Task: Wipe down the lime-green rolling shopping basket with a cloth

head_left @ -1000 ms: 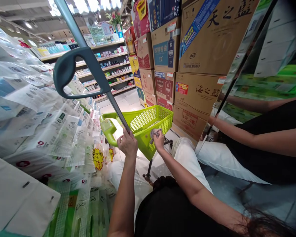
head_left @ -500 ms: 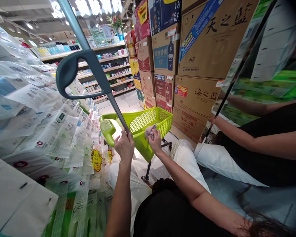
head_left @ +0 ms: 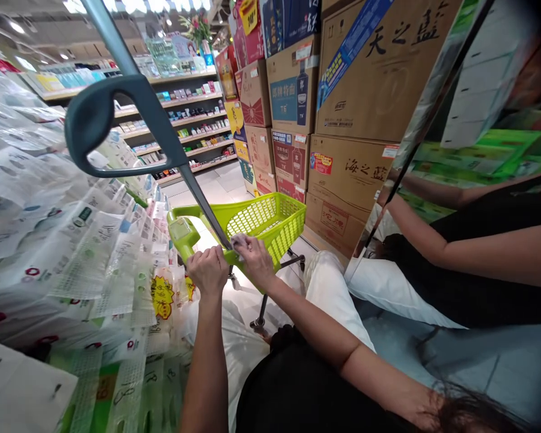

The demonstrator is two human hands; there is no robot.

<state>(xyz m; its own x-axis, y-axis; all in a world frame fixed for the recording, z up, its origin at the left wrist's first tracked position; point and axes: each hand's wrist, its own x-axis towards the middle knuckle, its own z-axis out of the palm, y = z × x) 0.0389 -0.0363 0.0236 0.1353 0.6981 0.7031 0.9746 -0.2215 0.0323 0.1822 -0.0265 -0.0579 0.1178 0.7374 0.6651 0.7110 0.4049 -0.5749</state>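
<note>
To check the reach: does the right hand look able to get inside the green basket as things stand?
Probably yes: the right hand, holding a greyish cloth, is at the near end of the green basket, whose open top looks uncovered.

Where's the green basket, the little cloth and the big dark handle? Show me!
Green basket (head_left: 287, 233): head view, on its mesh side wall.
Little cloth (head_left: 239, 241): head view, on its crumpled top.
Dark handle (head_left: 82, 127): head view, on its thick rounded grip.

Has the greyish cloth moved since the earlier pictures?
Yes. Judged against the green basket, the greyish cloth has moved left, nearer the dark grey pole.
</note>
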